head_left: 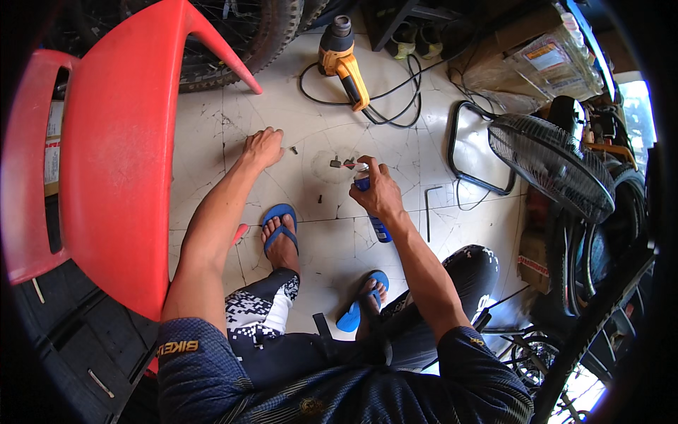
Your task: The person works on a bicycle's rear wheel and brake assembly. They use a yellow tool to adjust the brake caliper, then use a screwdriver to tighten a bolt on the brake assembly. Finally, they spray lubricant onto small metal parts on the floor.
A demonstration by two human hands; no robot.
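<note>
My right hand (379, 189) is wrapped around a blue spray can (380, 230), with a finger on its top. A thin red straw (348, 165) points from the nozzle at small dark blocks (335, 163) on the tiled floor, which look like brake pads. The floor around them looks wet. My left hand (263, 147) rests on the floor with its fingers curled under, and nothing shows in it. Beside it lies a small dark screw (294, 150). A second small screw (320, 198) lies nearer to me. An L-shaped hex key (428, 212) is right of the can.
A red plastic chair (127, 141) stands close on the left. Beyond my hands, a yellow and black heat gun (344, 63) lies with its cord looped. A black fan (554, 159) is at the right, below a wrapped carton (544, 63). Bicycle wheels (265, 42) stand at the back.
</note>
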